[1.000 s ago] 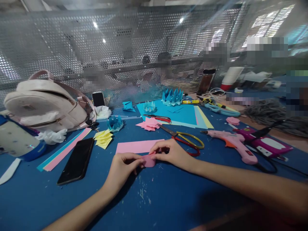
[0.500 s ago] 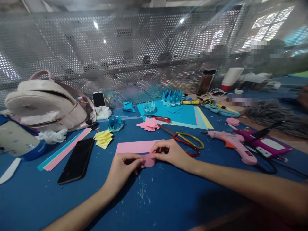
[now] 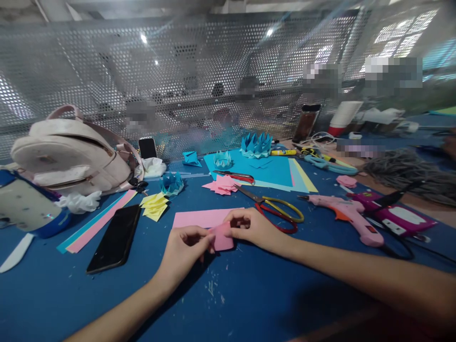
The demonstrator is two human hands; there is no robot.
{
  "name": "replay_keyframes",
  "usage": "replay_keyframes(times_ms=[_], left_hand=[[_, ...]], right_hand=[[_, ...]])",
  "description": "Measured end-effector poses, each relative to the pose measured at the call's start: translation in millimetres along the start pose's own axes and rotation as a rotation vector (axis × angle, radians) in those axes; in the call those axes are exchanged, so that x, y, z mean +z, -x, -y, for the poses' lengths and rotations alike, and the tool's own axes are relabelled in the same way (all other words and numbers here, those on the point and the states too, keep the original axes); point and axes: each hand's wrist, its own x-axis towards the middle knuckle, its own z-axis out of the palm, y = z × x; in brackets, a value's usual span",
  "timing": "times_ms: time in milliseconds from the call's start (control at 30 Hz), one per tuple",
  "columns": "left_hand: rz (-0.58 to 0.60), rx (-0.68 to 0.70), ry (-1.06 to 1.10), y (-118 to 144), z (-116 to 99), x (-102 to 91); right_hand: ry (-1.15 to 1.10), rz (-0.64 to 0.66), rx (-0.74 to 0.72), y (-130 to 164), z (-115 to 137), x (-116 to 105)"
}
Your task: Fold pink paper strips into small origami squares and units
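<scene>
Just below the middle of the frame, both hands meet over a small folded piece of pink paper point(image 3: 221, 239) held a little above the blue felt-covered table point(image 3: 249, 294). The left hand point(image 3: 183, 251) pinches the piece's left edge between thumb and forefinger, the other fingers curled under. The right hand point(image 3: 254, 228) pinches its upper right corner, thumb and forefinger pressed together on the paper, the remaining fingers loosely bent; whether the piece's lower edge touches the table is hard to tell from this angle.

The paper looks thin and very light, soft enough to bend or crease under slight pressure and easy to tear if pulled from both sides. It is probably best held by its edges or corners with fingertips, as here, since a flat press would flatten any fold.

Directly behind the hands lies a flat pink paper strip point(image 3: 203, 218). To its right are scissors with yellow and red handles point(image 3: 278, 213), and further right a pink hot-glue gun point(image 3: 347, 216). Left of the hands a black smartphone point(image 3: 114, 237) lies face up, with a small stack of folded yellow paper squares point(image 3: 154, 205) just above it and long pink and blue paper strips point(image 3: 96, 221) beside it. A pale pink backpack point(image 3: 71, 154) sits at the left edge. In the upper middle, blue folded paper crowns point(image 3: 255, 144) stand on turquoise sheets point(image 3: 270, 171), near a pile of folded pink pieces point(image 3: 223, 184).
</scene>
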Motion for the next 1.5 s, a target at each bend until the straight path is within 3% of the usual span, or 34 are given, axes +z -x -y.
replay_keyframes(times_ms=[333, 567, 733, 933, 1200, 1500], left_hand=[[-0.016, -0.029, 0.028, -2.0, 0.3, 2.6], [0.072, -0.081, 0.045, -3.5, -0.1, 1.8], [0.063, -0.101, 0.031, -6.4, 1.6, 1.8], [0.025, -0.065, -0.002, -4.2, 1.7, -0.6], [-0.026, -0.026, 0.000, -3.4, 2.7, -0.3], [-0.071, -0.003, 0.072, -2.1, 6.2, -3.6]], right_hand=[[0.016, -0.071, -0.008, -2.2, -1.5, -0.7], [0.076, -0.115, -0.026, -0.8, -1.7, 0.5], [0.069, -0.114, -0.036, 0.9, -1.3, 1.1], [0.042, -0.034, -0.005, 0.4, -0.2, 0.6], [0.060, -0.067, -0.010, -3.1, -3.0, -0.5], [0.101, 0.070, -0.040, 1.7, 4.0, -1.4]])
